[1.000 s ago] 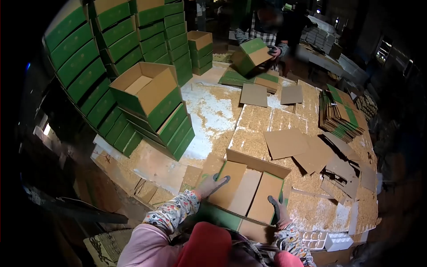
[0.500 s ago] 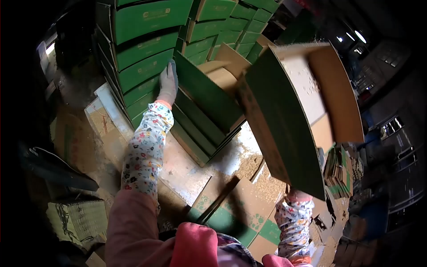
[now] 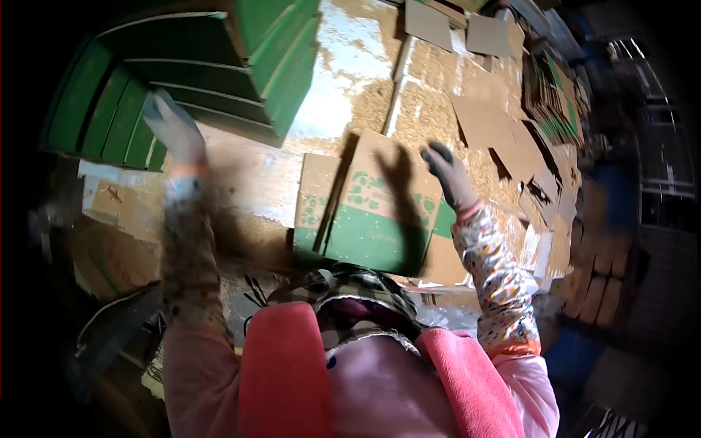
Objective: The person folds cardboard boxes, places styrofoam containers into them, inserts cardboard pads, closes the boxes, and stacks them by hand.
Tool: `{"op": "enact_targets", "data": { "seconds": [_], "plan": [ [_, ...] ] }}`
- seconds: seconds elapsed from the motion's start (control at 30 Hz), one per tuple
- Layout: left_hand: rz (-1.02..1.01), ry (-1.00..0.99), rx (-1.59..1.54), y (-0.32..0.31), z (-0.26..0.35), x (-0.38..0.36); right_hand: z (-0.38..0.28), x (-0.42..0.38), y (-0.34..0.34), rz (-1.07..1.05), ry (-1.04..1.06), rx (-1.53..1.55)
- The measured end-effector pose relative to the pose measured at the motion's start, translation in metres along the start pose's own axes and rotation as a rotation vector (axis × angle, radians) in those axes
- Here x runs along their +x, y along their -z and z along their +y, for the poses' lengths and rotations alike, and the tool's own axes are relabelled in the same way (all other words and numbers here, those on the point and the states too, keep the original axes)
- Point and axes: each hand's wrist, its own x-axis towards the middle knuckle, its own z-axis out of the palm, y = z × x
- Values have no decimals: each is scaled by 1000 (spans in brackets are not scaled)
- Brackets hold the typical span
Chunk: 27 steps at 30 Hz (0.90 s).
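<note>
My left hand [image 3: 174, 130], gloved, is at the left beside the stacked green cardboard boxes [image 3: 197, 77]; its fingers are stretched out and nothing shows in them. On the right, my right hand [image 3: 451, 175], gloved too, hovers near flat folded cartons [image 3: 387, 197] with green print. Its fingers are apart and hold nothing. A dark hand-shaped shadow falls across the cartons. Both forearms wear patterned sleeves.
Sawdust-like bits cover much of the pale surface [image 3: 350, 51]. Loose brown cardboard sheets [image 3: 482, 120] lie at the right. Beyond them stands a bundle of folded green and brown cartons [image 3: 551, 98]. More cardboard [image 3: 109, 263] is at the lower left.
The view has swung down and right. The open box that was by my right hand is no longer seen there, and that hand is now free. My left hand remains beside the green boxes.
</note>
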Motion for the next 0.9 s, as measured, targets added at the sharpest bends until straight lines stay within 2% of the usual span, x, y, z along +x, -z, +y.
{"op": "enact_targets", "data": {
  "seconds": [0.03,0.07,0.1,0.13,0.17,0.2,0.23,0.27,0.33,0.37,0.4,0.43,0.47,0.53,0.63,0.67,0.7,0.73,0.8,0.83,0.87,0.9],
  "plan": [
    [-148,53,153,-7,-6,-54,55,-29,25,277,-13,-199],
    [-304,83,311,-13,-12,-108,140,-46,59,504,-1,-203],
    [-527,181,532,-22,-9,-158,174,-68,86,640,-102,-377],
    [-750,285,760,-29,-17,-205,196,-81,99,690,-239,-354],
    [-747,397,560,-43,-47,-241,218,-93,111,736,-375,-326],
    [-766,129,735,-62,-57,-266,238,-99,117,701,-531,-87],
    [-815,540,748,-88,-31,-280,244,-101,121,473,-445,-39],
    [-810,486,722,-101,-13,-283,250,-105,125,248,-358,28],
    [-804,378,659,-124,22,-287,231,-122,121,409,-189,427],
    [-768,512,316,-130,58,-280,214,-129,132,455,-143,421],
    [-750,474,208,-138,66,-275,203,-133,143,500,-95,412],
    [-733,438,98,-142,73,-267,208,-132,161,588,323,-136],
    [-711,399,-23,-151,81,-258,121,-143,172,630,69,348],
    [-663,317,-67,-179,101,-240,129,-112,211,773,358,516],
    [-645,303,-70,-207,134,-235,88,-117,231,853,418,528],
    [-644,324,-53,-213,142,-240,98,-113,236,789,335,578],
    [-562,352,-83,-215,147,-251,102,-111,227,853,372,607],
    [-601,481,-80,-211,149,-246,100,-112,211,913,411,635],
    [-668,732,-79,-193,153,-218,55,-147,181,830,541,753],
    [-836,843,-90,-186,167,-205,35,-167,181,708,517,760],
    [-1051,576,204,-189,179,-203,55,-158,196,595,441,687],
    [-1237,291,499,-194,202,-218,75,-143,204,620,363,637]
  ]
}}
